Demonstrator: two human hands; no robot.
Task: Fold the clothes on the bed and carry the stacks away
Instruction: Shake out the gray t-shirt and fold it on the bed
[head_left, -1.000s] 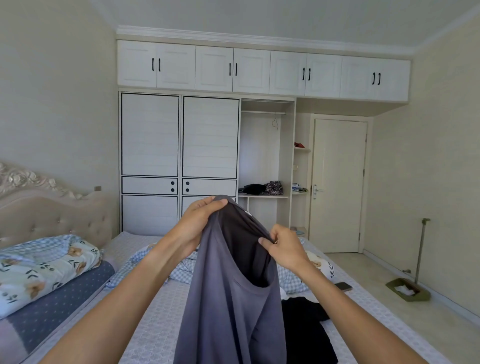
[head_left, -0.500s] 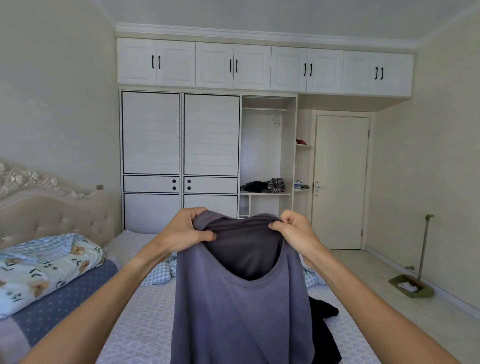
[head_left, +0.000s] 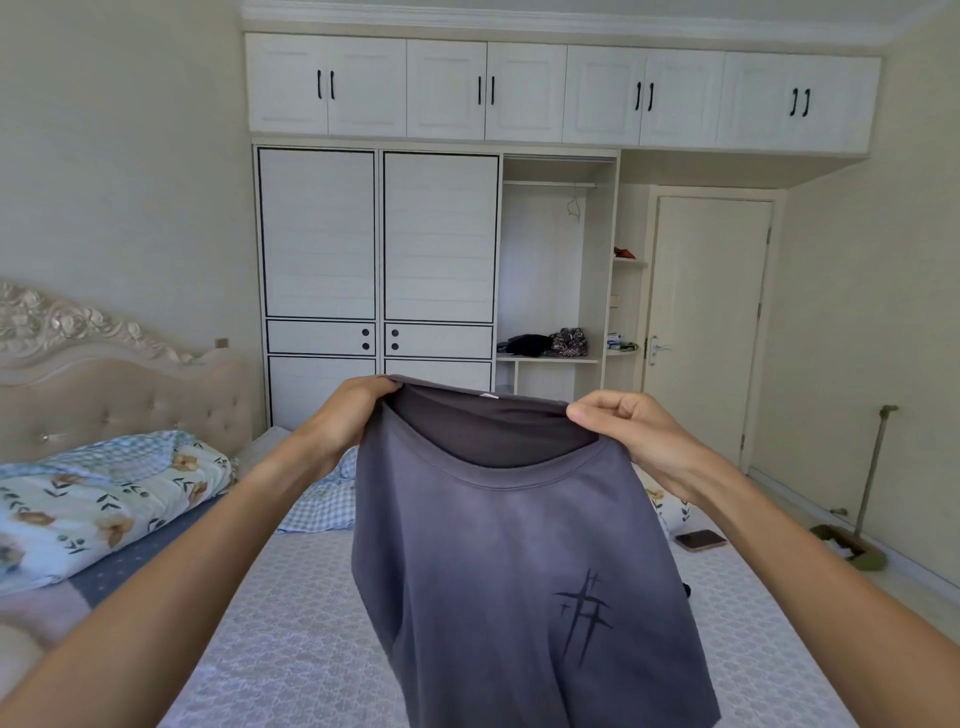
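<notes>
Cream walls and a white built-in wardrobe fill the upper half of the frame, with a closed door to its right. At far left a tufted headboard rises above a floral quilt bunched on the bed, whose pale patterned sheet runs down the lower middle.

Left of centre, the left hand pinches one shoulder of a grey T-shirt, fingers curled over the fabric edge. The shirt hangs in the air above the bed, spread across the middle of the frame, its neckline open toward the camera and a dark scratch-mark print low on its right side. Right of centre, the right hand grips the other shoulder, thumb and fingers closed on the cloth. The hands are held well apart, stretching the top edge fairly taut.

Further right, a phone lies near the bed's edge, and a dustpan with an upright handle stands on the floor by the wall.

The shirt looks light, soft and limp; it will sag and crease wherever unsupported. Holding it at the shoulder seams, as now, seems the best way to lay it flat for folding.
</notes>
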